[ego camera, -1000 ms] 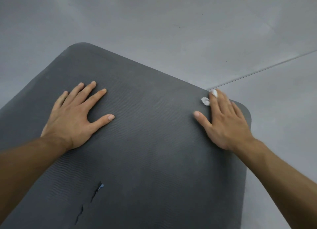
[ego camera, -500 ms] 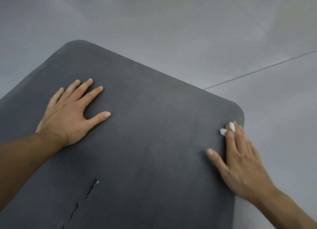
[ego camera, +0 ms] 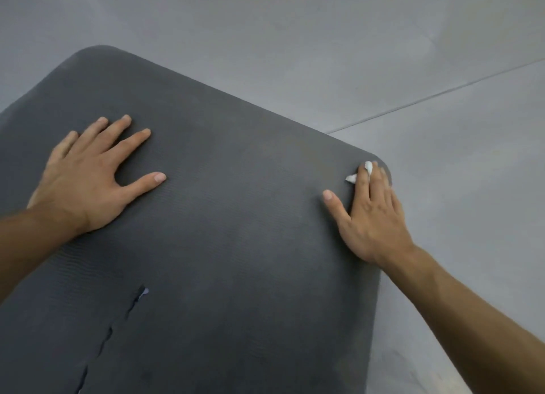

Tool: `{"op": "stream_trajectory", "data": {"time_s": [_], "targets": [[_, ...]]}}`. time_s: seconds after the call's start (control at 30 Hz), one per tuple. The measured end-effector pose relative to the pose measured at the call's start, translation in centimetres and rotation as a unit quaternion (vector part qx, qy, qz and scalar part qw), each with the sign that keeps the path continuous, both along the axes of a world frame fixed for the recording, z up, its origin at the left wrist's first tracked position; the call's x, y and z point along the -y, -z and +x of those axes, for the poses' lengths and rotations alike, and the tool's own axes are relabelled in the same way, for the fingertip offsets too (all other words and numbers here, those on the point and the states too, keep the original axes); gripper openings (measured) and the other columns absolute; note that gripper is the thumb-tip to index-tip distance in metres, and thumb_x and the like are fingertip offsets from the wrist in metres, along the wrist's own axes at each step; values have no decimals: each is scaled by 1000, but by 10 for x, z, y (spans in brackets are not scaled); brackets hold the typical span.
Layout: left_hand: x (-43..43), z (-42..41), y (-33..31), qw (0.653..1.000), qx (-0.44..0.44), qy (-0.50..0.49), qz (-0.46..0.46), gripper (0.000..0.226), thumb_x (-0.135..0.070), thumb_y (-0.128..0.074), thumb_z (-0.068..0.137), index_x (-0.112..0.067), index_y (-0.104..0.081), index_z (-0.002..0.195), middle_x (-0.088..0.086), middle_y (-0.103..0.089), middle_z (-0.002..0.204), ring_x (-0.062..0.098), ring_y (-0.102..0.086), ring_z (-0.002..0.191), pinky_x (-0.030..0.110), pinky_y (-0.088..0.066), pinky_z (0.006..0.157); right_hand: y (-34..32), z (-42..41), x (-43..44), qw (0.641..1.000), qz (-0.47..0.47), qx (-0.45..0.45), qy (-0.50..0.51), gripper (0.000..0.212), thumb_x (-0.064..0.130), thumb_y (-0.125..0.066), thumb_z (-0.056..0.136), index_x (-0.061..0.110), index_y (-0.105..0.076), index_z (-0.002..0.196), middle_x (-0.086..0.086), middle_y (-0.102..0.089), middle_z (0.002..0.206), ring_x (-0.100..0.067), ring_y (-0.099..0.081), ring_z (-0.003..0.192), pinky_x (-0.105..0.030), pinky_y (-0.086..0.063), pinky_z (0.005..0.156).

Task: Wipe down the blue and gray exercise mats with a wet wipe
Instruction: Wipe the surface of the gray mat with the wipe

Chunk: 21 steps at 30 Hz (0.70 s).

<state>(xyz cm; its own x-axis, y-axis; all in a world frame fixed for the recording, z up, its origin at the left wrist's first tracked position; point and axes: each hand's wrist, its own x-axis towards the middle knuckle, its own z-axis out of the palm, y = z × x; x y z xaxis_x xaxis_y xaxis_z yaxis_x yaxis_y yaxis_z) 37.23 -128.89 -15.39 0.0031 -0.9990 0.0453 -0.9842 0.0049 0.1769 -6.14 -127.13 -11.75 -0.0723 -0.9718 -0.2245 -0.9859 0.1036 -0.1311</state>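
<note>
Dark gray, finely ribbed mat (ego camera: 236,231); white wipe (ego camera: 367,169); pale gray floor (ego camera: 295,39).

Pretty much all you get back here is floor (ego camera: 289,33): smooth, plain gray, mostly matte with a bit of soft sheen. One thin dark seam (ego camera: 436,97) cuts straight across the right side, climbing toward the right edge of the shot. Lighting is soft and even, kinda diffuse, and the gray looks a touch paler toward the top right corner.
</note>
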Motion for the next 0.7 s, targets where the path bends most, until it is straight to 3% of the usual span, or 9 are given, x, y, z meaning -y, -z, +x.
{"op": "stream_trajectory", "data": {"time_s": [0.1,0.23,0.5,0.7], "targets": [[-1,-1,-3,1000,-2,-1,7,83,-91,-27,89,-49,-18,160,-15,-18,170,13,-13,158,50,-12,126,0,-3,-54,999,-5,-18,-43,103,87,-6,91,16,3,165,-2,9,174,-13,15,158,-31,5,127],[-3,-3,-6,1000,7,-2,18,83,-91,-22,88,-50,-17,160,-16,-15,171,13,-10,158,47,-9,127,2,1,-87,997,11,-37,-63,109,90,3,84,17,10,164,0,18,172,-9,28,153,-28,13,124],[-24,-24,-1,998,4,-17,59,79,-81,1,93,-44,-11,163,-7,-8,174,24,-6,159,50,-8,127,10,2,-78,997,9,-45,-56,120,96,5,78,14,6,164,-4,11,173,-19,17,158,-39,3,129],[-99,-82,-16,996,5,-31,88,72,-68,0,98,-42,-5,165,-7,3,174,22,6,160,46,0,129,4,8,-77,997,28,-56,-43,123,95,9,75,10,5,164,-7,9,173,-22,13,159,-42,-3,130]]}}
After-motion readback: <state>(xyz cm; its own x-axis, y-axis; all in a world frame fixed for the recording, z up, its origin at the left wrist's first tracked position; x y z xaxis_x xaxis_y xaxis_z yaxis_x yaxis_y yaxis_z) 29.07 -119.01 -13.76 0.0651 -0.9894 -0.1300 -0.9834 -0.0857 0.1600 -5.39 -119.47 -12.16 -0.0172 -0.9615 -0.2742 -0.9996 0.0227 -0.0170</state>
